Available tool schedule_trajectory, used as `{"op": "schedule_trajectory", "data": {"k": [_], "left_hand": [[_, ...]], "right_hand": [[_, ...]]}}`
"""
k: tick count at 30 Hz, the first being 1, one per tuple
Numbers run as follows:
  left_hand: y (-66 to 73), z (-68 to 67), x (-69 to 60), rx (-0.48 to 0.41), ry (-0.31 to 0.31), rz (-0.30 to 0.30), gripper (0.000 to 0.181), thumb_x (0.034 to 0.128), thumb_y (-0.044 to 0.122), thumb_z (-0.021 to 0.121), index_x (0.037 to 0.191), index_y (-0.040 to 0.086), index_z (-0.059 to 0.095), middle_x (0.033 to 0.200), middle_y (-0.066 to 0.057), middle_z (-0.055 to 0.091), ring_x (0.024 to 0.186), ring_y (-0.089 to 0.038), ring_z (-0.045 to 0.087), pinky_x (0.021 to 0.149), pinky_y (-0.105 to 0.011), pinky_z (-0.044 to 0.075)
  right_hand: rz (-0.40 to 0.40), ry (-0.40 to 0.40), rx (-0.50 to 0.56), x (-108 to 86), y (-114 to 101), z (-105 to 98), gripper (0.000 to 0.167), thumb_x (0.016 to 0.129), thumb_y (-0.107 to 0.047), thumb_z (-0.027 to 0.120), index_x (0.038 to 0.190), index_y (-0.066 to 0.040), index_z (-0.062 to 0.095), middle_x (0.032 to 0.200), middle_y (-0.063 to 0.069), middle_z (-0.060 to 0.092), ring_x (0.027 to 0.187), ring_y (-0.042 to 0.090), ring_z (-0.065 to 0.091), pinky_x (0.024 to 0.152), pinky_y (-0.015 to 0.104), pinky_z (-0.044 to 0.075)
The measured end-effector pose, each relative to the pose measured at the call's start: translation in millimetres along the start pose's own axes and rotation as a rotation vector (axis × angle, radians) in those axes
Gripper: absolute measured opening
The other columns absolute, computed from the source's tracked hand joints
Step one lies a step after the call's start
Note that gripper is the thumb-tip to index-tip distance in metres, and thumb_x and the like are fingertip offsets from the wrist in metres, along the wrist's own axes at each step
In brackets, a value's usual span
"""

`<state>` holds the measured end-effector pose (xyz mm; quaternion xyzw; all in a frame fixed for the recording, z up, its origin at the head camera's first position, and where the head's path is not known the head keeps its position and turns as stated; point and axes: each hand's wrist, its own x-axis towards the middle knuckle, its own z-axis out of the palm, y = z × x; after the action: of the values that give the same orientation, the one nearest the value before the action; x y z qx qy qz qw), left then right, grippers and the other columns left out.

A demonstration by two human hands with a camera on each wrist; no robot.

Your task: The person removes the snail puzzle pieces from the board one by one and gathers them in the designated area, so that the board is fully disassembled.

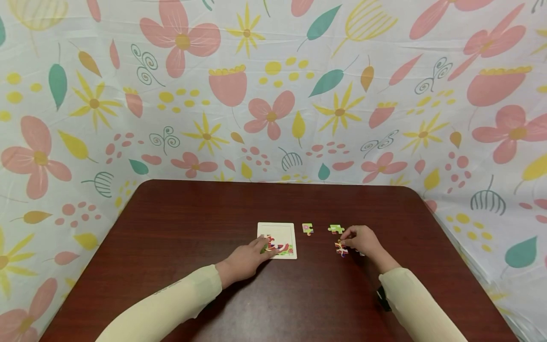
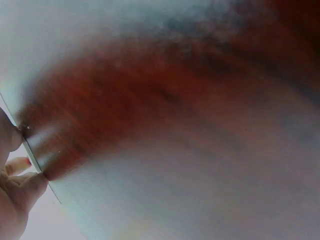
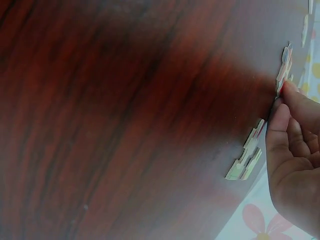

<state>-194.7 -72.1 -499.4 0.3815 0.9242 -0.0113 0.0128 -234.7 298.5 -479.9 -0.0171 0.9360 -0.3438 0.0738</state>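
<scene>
In the head view my left hand [image 1: 245, 260] rests on the lower left of a square, cream-rimmed puzzle tray [image 1: 277, 227]. Its fingers lie over part of the red and green picture inside. To the right, my right hand [image 1: 363, 239] has thumb and forefinger on the edge of a colourful jigsaw piece [image 1: 341, 249]. The right wrist view shows these fingertips pinching that piece [image 3: 285, 65] low at the tabletop. Another piece [image 3: 245, 155] lies close to the thumb. In the left wrist view the fingers [image 2: 32, 187] are partly cut off at the left edge.
A green piece [image 1: 336, 229] lies just beyond the right hand, and a green and pink piece [image 1: 307, 229] sits between it and the tray. Beneath everything is a dark red-brown table [image 1: 205, 209], with a flower-printed cloth [image 1: 273, 156] behind its far edge.
</scene>
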Motion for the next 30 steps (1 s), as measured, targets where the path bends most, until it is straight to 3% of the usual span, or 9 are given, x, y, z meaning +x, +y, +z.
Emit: {"op": "schedule_trajectory", "data": {"k": [8, 15, 18, 22, 26, 30], "left_hand": [[-1.5, -2.9, 2.0, 0.005, 0.015, -0.001, 0.067, 0.0906, -0.005, 0.062, 0.150, 0.026, 0.054, 0.154, -0.014, 0.051, 0.145, -0.030, 0.050, 0.047, -0.022, 0.032], [-4.9, -6.8, 1.7, -0.010, 0.028, 0.004, 0.061, 0.0933, -0.005, 0.060, 0.146, 0.026, 0.059, 0.155, -0.012, 0.052, 0.144, -0.028, 0.052, 0.048, -0.023, 0.033], [-6.9, -6.9, 0.6, -0.023, 0.034, 0.009, 0.058, 0.0948, -0.005, 0.059, 0.144, 0.026, 0.060, 0.154, -0.012, 0.053, 0.143, -0.029, 0.053, 0.050, -0.024, 0.038], [-8.7, -3.8, -0.9, -0.020, 0.058, 0.029, 0.051, 0.0983, 0.000, 0.059, 0.142, 0.026, 0.062, 0.151, -0.013, 0.056, 0.140, -0.030, 0.056, 0.057, -0.026, 0.050], [-8.3, -1.0, -1.4, 0.002, 0.066, 0.043, 0.045, 0.1021, 0.008, 0.059, 0.142, 0.028, 0.063, 0.150, -0.012, 0.057, 0.139, -0.029, 0.056, 0.071, -0.030, 0.059], [-6.9, -0.4, -0.9, 0.024, 0.070, 0.051, 0.042, 0.1034, 0.013, 0.059, 0.142, 0.029, 0.062, 0.150, -0.011, 0.057, 0.139, -0.028, 0.057, 0.085, -0.034, 0.062]], "right_hand": [[0.034, -0.020, 0.088, 1.3, -0.8, -3.4, 0.012, 0.091, -0.007, 0.074, 0.095, 0.004, 0.075, 0.076, 0.005, 0.070, 0.064, 0.013, 0.055, 0.055, 0.029, 0.047], [0.002, -0.001, 0.145, -0.9, -21.2, -0.2, 0.018, 0.097, -0.006, 0.068, 0.109, 0.007, 0.072, 0.097, 0.020, 0.072, 0.077, 0.016, 0.069, 0.065, 0.035, 0.058], [-0.063, -0.014, 0.188, -0.2, -40.4, 9.1, 0.022, 0.097, -0.002, 0.067, 0.114, 0.011, 0.069, 0.102, 0.026, 0.071, 0.080, 0.022, 0.073, 0.074, 0.037, 0.063], [-0.131, -0.025, 0.195, 3.8, -68.3, 28.1, 0.022, 0.094, -0.002, 0.070, 0.112, 0.010, 0.070, 0.104, 0.026, 0.073, 0.084, 0.026, 0.073, 0.075, 0.036, 0.062], [-0.137, -0.038, 0.197, 8.0, -92.7, 50.9, 0.022, 0.093, -0.004, 0.072, 0.113, 0.005, 0.072, 0.108, 0.022, 0.074, 0.096, 0.028, 0.071, 0.078, 0.034, 0.058], [-0.091, -0.067, 0.270, 9.4, -109.6, 72.4, 0.022, 0.097, -0.005, 0.068, 0.117, 0.003, 0.072, 0.114, 0.019, 0.073, 0.102, 0.028, 0.069, 0.083, 0.037, 0.058]]}}
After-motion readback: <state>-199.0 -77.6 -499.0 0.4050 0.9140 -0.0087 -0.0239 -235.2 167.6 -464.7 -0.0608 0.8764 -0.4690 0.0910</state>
